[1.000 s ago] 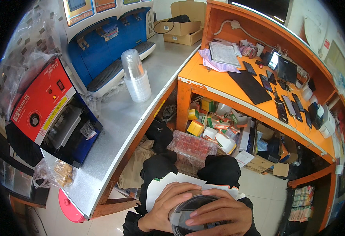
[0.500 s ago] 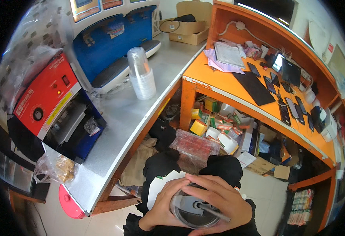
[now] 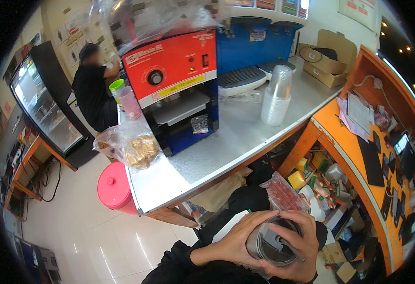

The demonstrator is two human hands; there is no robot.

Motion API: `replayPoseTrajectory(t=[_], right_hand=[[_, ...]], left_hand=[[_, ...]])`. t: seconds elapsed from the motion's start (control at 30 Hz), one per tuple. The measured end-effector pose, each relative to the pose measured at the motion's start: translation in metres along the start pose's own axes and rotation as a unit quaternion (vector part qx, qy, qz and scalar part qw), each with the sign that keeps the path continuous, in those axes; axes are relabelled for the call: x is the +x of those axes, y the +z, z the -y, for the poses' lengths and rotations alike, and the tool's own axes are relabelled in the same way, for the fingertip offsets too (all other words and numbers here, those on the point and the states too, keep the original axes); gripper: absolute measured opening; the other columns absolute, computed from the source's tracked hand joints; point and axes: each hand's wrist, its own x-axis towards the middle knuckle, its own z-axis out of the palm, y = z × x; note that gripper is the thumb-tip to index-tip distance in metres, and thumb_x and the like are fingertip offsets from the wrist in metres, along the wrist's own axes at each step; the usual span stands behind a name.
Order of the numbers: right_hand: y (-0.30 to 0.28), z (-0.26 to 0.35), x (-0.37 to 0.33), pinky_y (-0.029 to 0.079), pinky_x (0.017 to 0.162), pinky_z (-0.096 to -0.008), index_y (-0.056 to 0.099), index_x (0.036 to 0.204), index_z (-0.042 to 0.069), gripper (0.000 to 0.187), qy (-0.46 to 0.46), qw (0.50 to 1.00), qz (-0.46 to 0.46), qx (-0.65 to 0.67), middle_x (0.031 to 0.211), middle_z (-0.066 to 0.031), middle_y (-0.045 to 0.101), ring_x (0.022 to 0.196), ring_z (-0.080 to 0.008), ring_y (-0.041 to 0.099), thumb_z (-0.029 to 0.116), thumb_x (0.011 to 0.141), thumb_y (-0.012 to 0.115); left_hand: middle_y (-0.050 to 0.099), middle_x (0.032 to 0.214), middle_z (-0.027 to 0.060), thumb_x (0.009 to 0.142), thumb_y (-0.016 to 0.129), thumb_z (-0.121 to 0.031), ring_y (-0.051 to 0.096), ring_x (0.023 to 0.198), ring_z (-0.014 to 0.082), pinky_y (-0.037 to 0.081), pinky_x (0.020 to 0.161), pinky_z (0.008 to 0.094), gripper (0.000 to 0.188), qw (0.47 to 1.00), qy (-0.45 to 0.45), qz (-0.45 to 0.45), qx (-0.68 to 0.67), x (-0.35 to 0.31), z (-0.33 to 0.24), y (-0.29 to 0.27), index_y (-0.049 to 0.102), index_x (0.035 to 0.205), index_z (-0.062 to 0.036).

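Observation:
Between both my hands is a clear, round plastic cup [image 3: 268, 244], seen from above. A grey stick-like piece crosses its top, and its inside looks dark. My left hand [image 3: 233, 241] wraps round the cup's left side with curled fingers. On the other side, my right hand [image 3: 306, 251] grips the rim, with fingers bent over the top. The cup is over my lap, beside a white sheet [image 3: 228, 227] that is partly hidden by my left hand. How full the cup is cannot be made out.
A red sealing machine [image 3: 174, 71] stands on the metal counter [image 3: 188, 163], near stacked clear cups [image 3: 276, 102] and a bag of brown lumps [image 3: 141, 149]. Below the corner sits a pink bucket [image 3: 112, 187]. Phones lie on the orange desk [image 3: 344, 130]. A person [image 3: 93, 90] works at the far left.
The view has swung left, bringing in the fridge, the person and more floor. Both hands keep their hold on the cup, now lower right in the picture.

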Motion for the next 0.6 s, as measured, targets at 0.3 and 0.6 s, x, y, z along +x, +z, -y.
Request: replayPoseTrajectory(t=[0.3, 0.6], right_hand=[[0.032, -0.008, 0.036, 0.030, 0.098, -0.0454, 0.036, 0.131, 0.001, 0.097, -0.120, 0.987, 0.094, -0.043, 0.129, -0.0238, 0.038, 0.118, -0.0349, 0.040, 0.045, 0.057, 0.080], [0.044, -0.054, 0.023, 0.023, 0.103, -0.0466, 0.044, 0.126, 0.001, 0.066, 0.055, 0.995, -0.058, -0.056, 0.131, -0.0199, 0.040, 0.124, -0.0357, 0.035, 0.023, 0.071, 0.073]], left_hand=[[0.041, 0.132, 0.0154, 0.048, 0.084, -0.031, 0.042, 0.121, 0.0296, 0.033, 0.100, 0.0394, 0.104, 0.994, -0.005, -0.109, 0.023, -0.021, 0.002, -0.032, 0.033, 0.134, -0.0034], [0.047, 0.121, 0.0117, 0.049, 0.088, -0.021, 0.050, 0.109, 0.0235, 0.041, 0.094, 0.0374, 0.101, 0.888, -0.002, -0.454, 0.080, -0.061, -0.009, -0.124, 0.030, 0.130, -0.0010]])
